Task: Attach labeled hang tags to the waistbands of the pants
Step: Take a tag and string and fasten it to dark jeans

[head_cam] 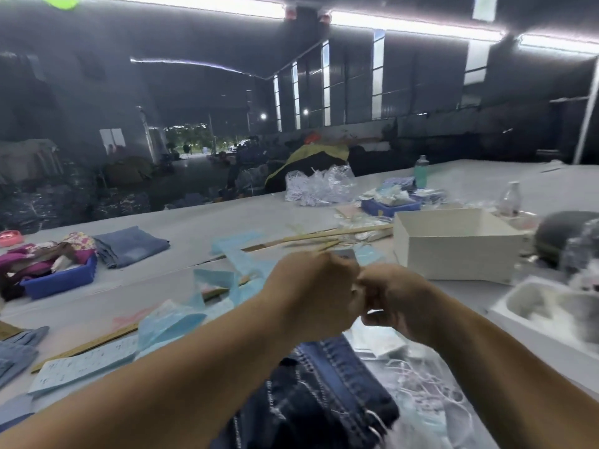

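1. Pants (pixel 327 393), dark denim with pale stitching, lie at 6 o'clock on the table (pixel 181 222), right under my two forearms. I see no tag hanging from the part of them that shows, so I judge this pair not yet tagged.
2. My left hand (pixel 311 296) is raised above the pants at the centre of view, fingers curled in tight. It seems to pinch something small against the right hand, but its back faces me and I cannot tell what.
3. My right hand (pixel 395 299) touches the left, knuckle to knuckle, fingers also curled inward. Whatever it holds is hidden between the two hands; a tag or its string would be my guess, not a thing I see.
4. Strings (pixel 418 384), a loose white tangle on clear plastic, lie at 5 o'clock just beside the pants. I take these for the tag loops in stock.
5. A white box (pixel 453 254) stands at 2 o'clock, open, its contents out of my sight. A second white tray (pixel 505 306) at 3 o'clock holds pale, blurred stuff.
6. Folded jeans (pixel 129 244) lie at 10 o'clock, well apart from me, beside a blue bin (pixel 61 280) of bright cloth. I cannot tell whether they carry a tag.
7. Pale blue sheets (pixel 171 322) and a wooden ruler (pixel 87 345) lie at 9 o'clock.
8. My reading: I am preparing a tag in the air; fastening it to the waistband is left to do, and the count finished cannot be told.
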Available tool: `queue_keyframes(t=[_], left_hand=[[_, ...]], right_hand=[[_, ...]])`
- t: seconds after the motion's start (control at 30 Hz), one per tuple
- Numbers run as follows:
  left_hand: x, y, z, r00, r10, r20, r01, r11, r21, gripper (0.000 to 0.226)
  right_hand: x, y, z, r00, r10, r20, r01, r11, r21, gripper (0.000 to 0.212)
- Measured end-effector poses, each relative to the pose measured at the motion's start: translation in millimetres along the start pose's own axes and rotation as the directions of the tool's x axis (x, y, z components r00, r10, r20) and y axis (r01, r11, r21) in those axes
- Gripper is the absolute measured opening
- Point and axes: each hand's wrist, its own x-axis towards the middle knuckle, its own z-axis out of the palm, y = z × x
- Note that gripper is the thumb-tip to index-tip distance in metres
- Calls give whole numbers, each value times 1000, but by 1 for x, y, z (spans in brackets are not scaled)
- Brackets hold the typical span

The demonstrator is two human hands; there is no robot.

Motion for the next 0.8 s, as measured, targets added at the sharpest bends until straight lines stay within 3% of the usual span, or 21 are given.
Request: queue_keyframes(t=[0.07, 0.17, 0.27, 0.37, 0.43, 0.57, 0.63, 0.7, 0.8], left_hand=[[16, 12, 11, 989, -148, 27, 150, 983, -104, 23], [47, 21, 34, 898, -341, 277, 407, 884, -232, 21], [73, 26, 63, 767, -351, 537, 585, 726, -362, 21], [86, 30, 85, 660, -300, 689, 720, 515, -465, 11], [90, 31, 101, 628, -296, 720, 751, 471, -462, 12], [101, 31, 133, 616, -355, 703, 740, 566, -363, 17], [112, 25, 149, 613, -412, 674, 753, 562, -341, 20], [121, 18, 167, 583, -472, 662, 796, 496, -348, 22], [116, 11, 200, 471, -467, 749, 875, 353, -330, 22]], right_hand=[[-12, 11, -26, 999, 7, -39, -7, 1000, 1, 25], [-21, 30, -56, 998, 21, -60, -19, 999, 27, 21], [-20, 49, -76, 998, 29, -65, -27, 999, 23, 20], [-9, 68, -92, 993, 50, -104, -46, 998, 38, 20], [2, 85, -99, 988, 75, -133, -65, 995, 78, 18], [26, 122, -100, 971, 138, -196, -96, 973, 209, 13], [41, 142, -98, 947, 163, -277, -101, 969, 224, 12], [52, 163, -95, 923, 162, -350, -110, 981, 162, 14], [62, 186, -90, 918, 134, -374, -136, 990, 22, 21]])
